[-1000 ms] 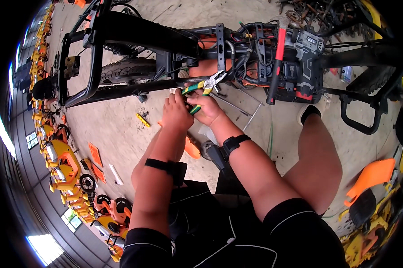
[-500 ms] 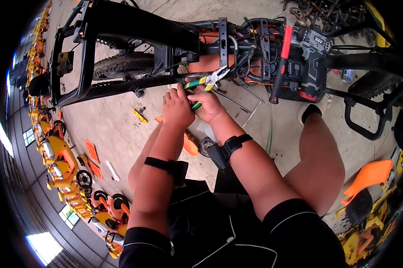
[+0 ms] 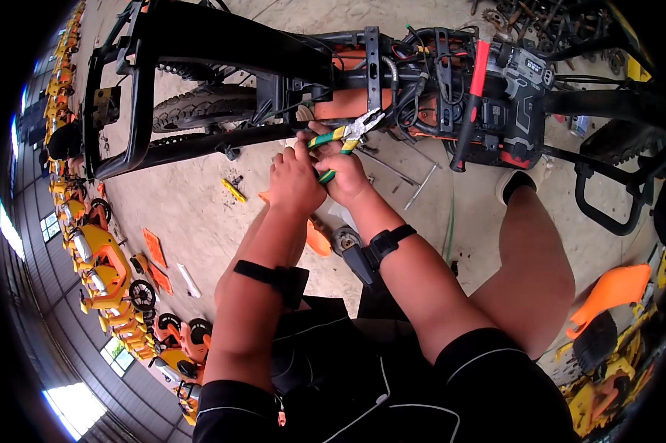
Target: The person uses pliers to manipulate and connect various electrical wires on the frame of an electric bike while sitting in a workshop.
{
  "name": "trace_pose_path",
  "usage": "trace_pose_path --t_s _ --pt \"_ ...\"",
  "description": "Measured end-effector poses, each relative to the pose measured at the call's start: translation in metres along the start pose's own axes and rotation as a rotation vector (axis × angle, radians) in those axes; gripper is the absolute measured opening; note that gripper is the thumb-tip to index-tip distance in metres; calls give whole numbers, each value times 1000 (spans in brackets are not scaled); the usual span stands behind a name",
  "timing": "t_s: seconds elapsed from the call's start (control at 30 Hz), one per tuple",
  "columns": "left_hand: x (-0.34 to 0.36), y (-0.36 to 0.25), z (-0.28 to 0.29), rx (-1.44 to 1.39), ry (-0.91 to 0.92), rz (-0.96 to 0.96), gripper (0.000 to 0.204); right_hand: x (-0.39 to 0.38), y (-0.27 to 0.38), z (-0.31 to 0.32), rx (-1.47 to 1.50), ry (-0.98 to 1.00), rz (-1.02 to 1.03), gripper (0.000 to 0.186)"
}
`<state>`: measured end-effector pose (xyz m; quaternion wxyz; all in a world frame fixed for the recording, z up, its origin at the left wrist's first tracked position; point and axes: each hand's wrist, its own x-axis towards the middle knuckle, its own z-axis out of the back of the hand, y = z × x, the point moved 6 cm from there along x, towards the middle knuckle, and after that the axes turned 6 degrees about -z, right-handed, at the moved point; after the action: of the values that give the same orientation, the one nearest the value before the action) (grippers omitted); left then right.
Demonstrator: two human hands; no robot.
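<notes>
A pair of pliers (image 3: pixel 362 127) with green and yellow handles is held in front of the black vehicle frame (image 3: pixel 222 139). Its metal jaws are parted and point up and to the right, overlapping the frame's near edge in the picture. My left hand (image 3: pixel 294 177) is closed around the handles from the left. From the other side my right hand (image 3: pixel 345 176) grips the lower handle, thumb along it. The two hands touch each other, and some fingers are hidden behind them. Nothing shows clearly between the jaws.
A cordless drill (image 3: pixel 526 107) and a red-and-black handled tool (image 3: pixel 471 103) lie on the frame beside loose wiring (image 3: pixel 414 85). A yellow cutter (image 3: pixel 233 190), a metal T-shaped rod (image 3: pixel 421 186) and orange panels (image 3: pixel 613 292) are on the floor. Yellow scooters (image 3: pixel 100 251) line the left.
My hands and the pliers have barely shifted, with the grip kept. The view has moved slightly, so the frame and drill appear a little displaced.
</notes>
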<state>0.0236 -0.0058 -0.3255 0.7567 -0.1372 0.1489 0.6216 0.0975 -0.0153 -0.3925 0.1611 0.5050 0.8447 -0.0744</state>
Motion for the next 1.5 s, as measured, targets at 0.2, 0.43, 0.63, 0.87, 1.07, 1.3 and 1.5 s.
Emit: trace_pose_path --t_s 0.2,0.43,0.63,0.87,1.07,1.3,1.5 --pt "0 -4 -2 -12 -10 3 70 5 -4 7 88 77 18 56" --pt "-1 -3 -4 -41 -28 -13 82 5 -7 11 39 13 16 52" --pt "-4 -7 -2 -45 -23 17 84 2 -4 9 45 22 -7 50" --pt "-14 -16 -10 -94 -9 110 77 -1 -7 27 5 -66 -52 45" --pt "-37 -40 -21 -231 -14 234 85 -22 0 41 -98 -62 -214 53" --pt "-61 -117 -26 -316 3 488 88 -63 50 48 -295 11 -542 47" --pt "-70 -162 -4 -489 183 446 88 -86 101 19 -618 -2 -668 59"
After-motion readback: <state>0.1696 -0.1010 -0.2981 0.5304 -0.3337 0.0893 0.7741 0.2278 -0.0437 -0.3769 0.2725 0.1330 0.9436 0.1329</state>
